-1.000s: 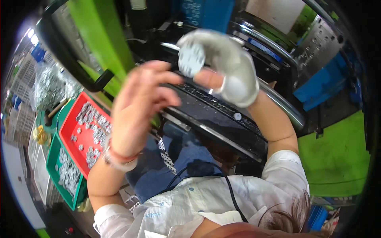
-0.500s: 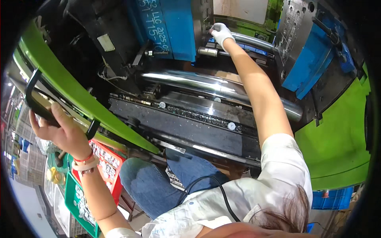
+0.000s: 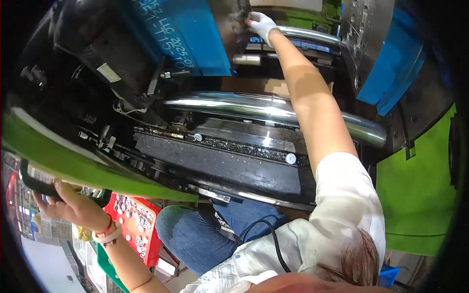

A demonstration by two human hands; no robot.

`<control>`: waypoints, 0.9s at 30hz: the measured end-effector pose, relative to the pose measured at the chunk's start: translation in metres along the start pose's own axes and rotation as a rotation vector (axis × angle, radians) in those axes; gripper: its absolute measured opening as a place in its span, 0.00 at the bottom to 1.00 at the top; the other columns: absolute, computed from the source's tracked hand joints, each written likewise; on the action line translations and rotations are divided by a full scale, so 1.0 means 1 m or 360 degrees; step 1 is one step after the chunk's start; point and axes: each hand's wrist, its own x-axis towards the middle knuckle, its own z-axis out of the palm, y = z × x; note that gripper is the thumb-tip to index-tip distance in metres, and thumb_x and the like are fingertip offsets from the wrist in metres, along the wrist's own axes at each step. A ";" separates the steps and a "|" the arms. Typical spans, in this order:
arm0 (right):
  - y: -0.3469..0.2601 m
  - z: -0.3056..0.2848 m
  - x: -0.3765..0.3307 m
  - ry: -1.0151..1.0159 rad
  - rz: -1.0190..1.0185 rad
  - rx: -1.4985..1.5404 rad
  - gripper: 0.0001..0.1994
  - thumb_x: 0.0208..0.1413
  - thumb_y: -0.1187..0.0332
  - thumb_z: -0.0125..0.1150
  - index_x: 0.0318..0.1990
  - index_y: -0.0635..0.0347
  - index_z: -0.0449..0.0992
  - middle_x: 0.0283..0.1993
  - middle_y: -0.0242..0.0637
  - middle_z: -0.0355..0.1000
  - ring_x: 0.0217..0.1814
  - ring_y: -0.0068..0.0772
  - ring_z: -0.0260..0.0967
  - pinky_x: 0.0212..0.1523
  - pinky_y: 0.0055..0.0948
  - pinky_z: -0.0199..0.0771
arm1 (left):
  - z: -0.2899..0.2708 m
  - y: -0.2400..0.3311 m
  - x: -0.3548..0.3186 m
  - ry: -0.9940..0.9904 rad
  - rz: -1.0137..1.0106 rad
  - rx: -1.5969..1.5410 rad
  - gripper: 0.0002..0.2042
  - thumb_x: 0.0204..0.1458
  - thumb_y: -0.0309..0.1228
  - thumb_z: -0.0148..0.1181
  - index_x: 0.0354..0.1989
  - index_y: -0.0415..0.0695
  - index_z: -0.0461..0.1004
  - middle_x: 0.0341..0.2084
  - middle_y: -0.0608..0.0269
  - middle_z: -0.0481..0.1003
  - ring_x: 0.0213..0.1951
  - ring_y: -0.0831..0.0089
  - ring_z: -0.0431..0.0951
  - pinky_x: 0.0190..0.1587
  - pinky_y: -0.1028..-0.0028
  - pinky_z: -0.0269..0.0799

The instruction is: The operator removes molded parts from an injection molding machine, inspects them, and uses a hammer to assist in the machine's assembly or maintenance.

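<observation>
My left hand (image 3: 73, 207) is closed around the black handle (image 3: 34, 184) of a green machine door (image 3: 97, 171) at the lower left. My right hand (image 3: 261, 24), in a white glove, is stretched far up into the machine. Its fingers touch a dark metal face (image 3: 234, 29) between the blue plate (image 3: 195, 34) and a grey steel plate (image 3: 364, 34). Whether the glove grips anything there is hidden. A thick polished steel bar (image 3: 234, 105) runs under my right forearm.
A red crate (image 3: 139, 219) of small round metal parts sits by my knee, with a green crate (image 3: 108, 263) below it. A black machine bed (image 3: 234, 166) lies between door and bar. Green housing (image 3: 420, 195) stands at the right.
One second ago both hands were up near the camera, the glove holding a round grey part. Since then my left hand took the door handle and my right arm reached into the machine.
</observation>
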 end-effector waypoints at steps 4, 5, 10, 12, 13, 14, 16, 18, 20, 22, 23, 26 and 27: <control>0.005 0.004 -0.005 0.0089 0.0090 -0.0116 0.21 0.50 0.64 0.63 0.51 0.62 0.71 0.43 0.36 0.73 0.44 0.26 0.69 0.45 0.25 0.70 | -0.008 -0.033 0.001 0.0126 -0.0041 -0.0003 0.17 0.57 0.30 0.49 0.51 0.33 0.62 0.39 0.54 0.69 0.44 0.71 0.68 0.45 0.73 0.70; -0.004 0.011 -0.010 0.0139 0.0043 -0.0173 0.22 0.49 0.64 0.63 0.52 0.62 0.70 0.44 0.37 0.73 0.44 0.26 0.69 0.45 0.24 0.70 | -0.035 -0.056 0.010 -0.0141 0.0346 0.0687 0.11 0.58 0.31 0.48 0.40 0.33 0.66 0.37 0.53 0.69 0.51 0.70 0.63 0.50 0.70 0.66; -0.008 0.004 -0.013 0.0210 0.0037 -0.0342 0.23 0.49 0.65 0.63 0.54 0.59 0.69 0.46 0.41 0.73 0.44 0.27 0.71 0.46 0.26 0.70 | -0.021 -0.037 0.006 -0.0284 0.0611 0.0881 0.22 0.60 0.35 0.43 0.15 0.34 0.67 0.24 0.54 0.70 0.63 0.64 0.47 0.60 0.63 0.54; -0.004 -0.002 -0.011 0.0206 0.0121 -0.0184 0.23 0.49 0.65 0.63 0.54 0.58 0.69 0.46 0.41 0.73 0.45 0.28 0.71 0.47 0.26 0.70 | -0.014 -0.030 0.004 -0.0260 0.0545 0.0787 0.22 0.60 0.35 0.43 0.15 0.34 0.67 0.22 0.54 0.69 0.63 0.64 0.47 0.60 0.62 0.53; -0.005 0.000 -0.010 0.0185 0.0198 -0.0015 0.23 0.49 0.65 0.63 0.54 0.57 0.69 0.46 0.41 0.73 0.46 0.29 0.71 0.47 0.27 0.70 | -0.014 -0.028 0.004 -0.0232 0.0475 0.0713 0.23 0.60 0.35 0.43 0.14 0.35 0.67 0.21 0.55 0.69 0.63 0.64 0.46 0.61 0.61 0.52; -0.006 0.002 -0.010 0.0183 0.0195 -0.0015 0.23 0.49 0.65 0.63 0.54 0.57 0.69 0.46 0.41 0.73 0.46 0.29 0.71 0.47 0.27 0.70 | -0.016 -0.031 0.005 -0.0229 0.0474 0.0715 0.23 0.60 0.35 0.43 0.14 0.35 0.67 0.21 0.55 0.69 0.63 0.64 0.46 0.61 0.61 0.52; -0.006 0.005 -0.009 0.0349 0.0034 -0.0460 0.23 0.48 0.63 0.63 0.53 0.56 0.70 0.46 0.40 0.74 0.47 0.31 0.71 0.49 0.27 0.69 | -0.019 -0.038 0.008 -0.0282 0.0598 0.0841 0.23 0.59 0.36 0.44 0.13 0.35 0.66 0.22 0.55 0.69 0.63 0.63 0.46 0.60 0.62 0.51; -0.022 0.020 -0.018 0.0353 0.0070 -0.0498 0.22 0.48 0.63 0.63 0.52 0.55 0.71 0.47 0.40 0.73 0.48 0.32 0.71 0.50 0.28 0.68 | -0.020 -0.033 0.005 -0.0269 0.0542 0.0815 0.22 0.60 0.35 0.44 0.14 0.35 0.66 0.21 0.56 0.69 0.63 0.63 0.47 0.61 0.62 0.50; -0.028 0.019 -0.021 0.0388 0.0108 -0.0559 0.21 0.49 0.62 0.62 0.51 0.55 0.72 0.48 0.39 0.73 0.49 0.33 0.71 0.50 0.28 0.68 | -0.020 -0.031 0.006 -0.0251 0.0490 0.0750 0.22 0.60 0.35 0.43 0.14 0.35 0.66 0.19 0.57 0.68 0.63 0.63 0.47 0.61 0.63 0.50; -0.030 0.018 -0.023 0.0420 0.0133 -0.0443 0.17 0.49 0.62 0.61 0.48 0.53 0.75 0.47 0.39 0.74 0.48 0.35 0.71 0.51 0.28 0.68 | -0.024 -0.033 0.009 -0.0305 0.0911 0.1108 0.22 0.60 0.34 0.42 0.16 0.35 0.67 0.20 0.57 0.69 0.63 0.63 0.47 0.60 0.63 0.52; -0.032 0.018 -0.024 0.0420 0.0131 -0.0444 0.17 0.49 0.62 0.61 0.48 0.53 0.75 0.47 0.39 0.74 0.48 0.35 0.71 0.51 0.28 0.68 | -0.023 -0.032 0.009 -0.0304 0.0910 0.1108 0.22 0.60 0.34 0.42 0.16 0.35 0.67 0.20 0.57 0.69 0.63 0.63 0.47 0.60 0.63 0.52; -0.033 0.019 -0.024 0.0456 0.0218 -0.0345 0.15 0.48 0.64 0.59 0.46 0.51 0.77 0.46 0.40 0.74 0.49 0.38 0.71 0.52 0.29 0.67 | -0.015 -0.025 0.005 -0.0278 0.0821 0.1069 0.22 0.61 0.34 0.40 0.15 0.35 0.67 0.18 0.57 0.68 0.63 0.62 0.48 0.60 0.64 0.53; -0.032 0.018 -0.023 0.0546 0.0204 -0.0447 0.15 0.48 0.65 0.58 0.45 0.51 0.77 0.46 0.40 0.74 0.49 0.39 0.70 0.52 0.29 0.67 | -0.012 -0.023 0.004 -0.0257 0.0787 0.1001 0.20 0.61 0.33 0.41 0.19 0.35 0.68 0.18 0.57 0.68 0.61 0.62 0.51 0.59 0.65 0.55</control>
